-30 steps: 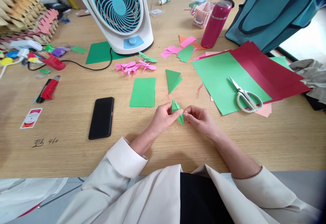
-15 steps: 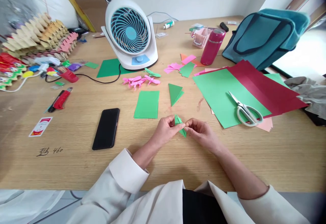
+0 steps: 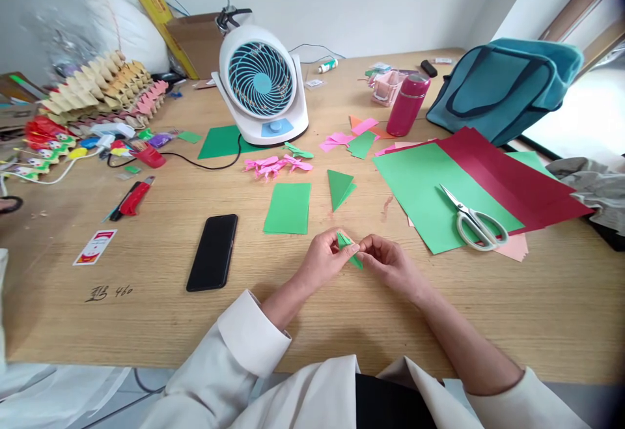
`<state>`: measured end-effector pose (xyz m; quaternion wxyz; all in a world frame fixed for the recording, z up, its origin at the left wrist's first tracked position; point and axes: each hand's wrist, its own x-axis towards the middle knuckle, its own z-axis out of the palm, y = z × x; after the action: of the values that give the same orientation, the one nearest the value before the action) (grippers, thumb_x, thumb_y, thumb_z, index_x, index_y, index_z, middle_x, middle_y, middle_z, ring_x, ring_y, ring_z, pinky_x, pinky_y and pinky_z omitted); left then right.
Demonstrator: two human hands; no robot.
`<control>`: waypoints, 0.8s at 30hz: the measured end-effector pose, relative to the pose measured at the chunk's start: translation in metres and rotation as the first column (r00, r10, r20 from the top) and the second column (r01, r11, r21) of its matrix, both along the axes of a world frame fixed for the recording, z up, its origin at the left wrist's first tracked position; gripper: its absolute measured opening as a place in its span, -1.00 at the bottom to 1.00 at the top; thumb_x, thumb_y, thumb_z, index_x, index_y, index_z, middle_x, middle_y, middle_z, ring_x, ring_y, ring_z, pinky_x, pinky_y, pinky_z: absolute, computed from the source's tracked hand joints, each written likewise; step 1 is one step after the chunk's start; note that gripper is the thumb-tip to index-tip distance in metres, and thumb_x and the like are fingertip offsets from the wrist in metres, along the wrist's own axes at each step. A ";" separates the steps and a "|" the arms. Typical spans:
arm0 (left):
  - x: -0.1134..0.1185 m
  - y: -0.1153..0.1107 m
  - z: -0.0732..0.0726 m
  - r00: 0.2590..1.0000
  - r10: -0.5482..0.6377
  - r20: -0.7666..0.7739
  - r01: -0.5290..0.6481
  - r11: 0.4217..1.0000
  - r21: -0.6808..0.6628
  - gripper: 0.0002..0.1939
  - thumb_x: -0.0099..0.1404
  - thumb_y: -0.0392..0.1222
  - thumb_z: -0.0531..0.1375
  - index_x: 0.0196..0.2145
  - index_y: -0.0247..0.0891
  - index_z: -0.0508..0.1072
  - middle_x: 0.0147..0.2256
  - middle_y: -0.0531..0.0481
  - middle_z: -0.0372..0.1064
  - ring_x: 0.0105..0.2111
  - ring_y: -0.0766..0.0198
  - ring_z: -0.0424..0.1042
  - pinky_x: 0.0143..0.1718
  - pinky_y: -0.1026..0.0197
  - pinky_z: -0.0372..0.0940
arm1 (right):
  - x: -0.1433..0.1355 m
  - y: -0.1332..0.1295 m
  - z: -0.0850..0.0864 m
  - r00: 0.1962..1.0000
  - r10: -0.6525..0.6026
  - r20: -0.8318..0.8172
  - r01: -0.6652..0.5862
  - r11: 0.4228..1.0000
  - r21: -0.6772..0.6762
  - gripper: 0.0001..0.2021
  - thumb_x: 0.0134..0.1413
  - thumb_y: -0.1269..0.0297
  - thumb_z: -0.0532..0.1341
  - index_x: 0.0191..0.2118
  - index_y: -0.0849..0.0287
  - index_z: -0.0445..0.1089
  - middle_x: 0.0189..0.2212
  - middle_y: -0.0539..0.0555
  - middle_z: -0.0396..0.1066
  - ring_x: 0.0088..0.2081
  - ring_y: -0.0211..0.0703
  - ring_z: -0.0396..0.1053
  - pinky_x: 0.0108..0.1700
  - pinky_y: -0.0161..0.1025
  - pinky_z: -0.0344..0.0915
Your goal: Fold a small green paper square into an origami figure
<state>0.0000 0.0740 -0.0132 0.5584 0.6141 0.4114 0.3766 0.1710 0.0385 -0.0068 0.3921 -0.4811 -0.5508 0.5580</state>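
A small folded green paper piece [image 3: 344, 240] is held just above the near part of the table. My left hand [image 3: 326, 258] grips it from the left, thumb across its face. From the right, my right hand [image 3: 388, 263] pinches its edge with thumb and finger; the fingertips partly hide the folds. Beyond my hands lie a green paper triangle [image 3: 340, 188] and a stack of green paper rectangles [image 3: 287, 208]. Farther back sit several folded pink paper figures [image 3: 276, 166] and a folded green one [image 3: 298, 150].
White-handled scissors [image 3: 476, 224] rest on large green paper [image 3: 415, 188] and red sheets [image 3: 517, 181] at right. A black phone [image 3: 212, 252] lies left of my hands. Behind stand a white fan [image 3: 261, 84], a pink bottle [image 3: 408, 105] and a teal bag [image 3: 498, 87].
The camera view has tilted slightly up and left, so everything sits lower and further right. Both hands still hold the folded green paper, whose visible shape looks a little narrower.
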 end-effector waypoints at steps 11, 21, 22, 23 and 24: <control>0.002 -0.004 -0.001 0.991 0.006 0.132 0.006 0.995 -0.095 -0.70 0.20 -0.01 0.31 -0.46 -0.29 0.39 -0.49 0.07 0.31 -0.45 0.37 0.25 -0.35 0.28 0.16 | -0.001 0.000 -0.004 0.998 -0.021 -0.060 0.021 1.000 0.006 -0.61 0.12 -0.10 0.27 -0.37 0.17 0.34 -0.48 -0.03 0.26 -0.44 -0.27 0.14 -0.40 -0.28 0.08; 0.000 -0.002 -0.003 1.000 0.022 -0.004 -0.022 1.000 0.003 -0.71 0.21 -0.02 0.30 -0.47 -0.29 0.39 -0.49 0.07 0.32 -0.47 0.37 0.26 -0.36 0.28 0.18 | -0.001 -0.003 -0.002 0.986 -0.050 0.157 0.035 0.994 0.099 -0.63 0.18 -0.08 0.21 -0.33 0.18 0.37 -0.44 0.03 0.35 -0.44 -0.24 0.21 -0.40 -0.26 0.14; 0.000 -0.002 -0.002 1.000 0.024 0.001 -0.024 1.000 0.001 -0.70 0.21 -0.02 0.30 -0.47 -0.29 0.39 -0.50 0.08 0.32 -0.47 0.37 0.25 -0.37 0.29 0.18 | -0.001 -0.003 -0.001 0.988 -0.045 0.148 0.030 0.995 0.096 -0.63 0.18 -0.08 0.21 -0.31 0.18 0.38 -0.43 0.03 0.37 -0.43 -0.23 0.22 -0.38 -0.26 0.15; 0.000 -0.003 -0.002 1.000 0.027 0.009 -0.027 1.000 -0.005 -0.70 0.21 -0.01 0.30 -0.47 -0.29 0.38 -0.51 0.08 0.31 -0.48 0.38 0.25 -0.38 0.29 0.17 | -0.001 -0.003 -0.001 0.990 -0.038 0.132 0.027 0.996 0.089 -0.63 0.18 -0.09 0.20 -0.30 0.18 0.38 -0.41 0.04 0.37 -0.41 -0.22 0.24 -0.37 -0.25 0.17; 0.000 -0.003 -0.001 0.999 0.030 0.022 -0.030 0.999 -0.016 -0.69 0.20 0.00 0.30 -0.47 -0.28 0.38 -0.51 0.09 0.30 -0.49 0.38 0.24 -0.39 0.29 0.17 | -0.001 -0.003 0.000 0.993 -0.036 0.113 0.026 0.996 0.081 -0.62 0.18 -0.10 0.21 -0.29 0.18 0.38 -0.41 0.04 0.37 -0.40 -0.22 0.25 -0.36 -0.25 0.18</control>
<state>0.0001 0.0708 -0.0145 0.5618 0.5994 0.4173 0.3885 0.1695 0.0357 -0.0073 0.3873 -0.5049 -0.5867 0.5009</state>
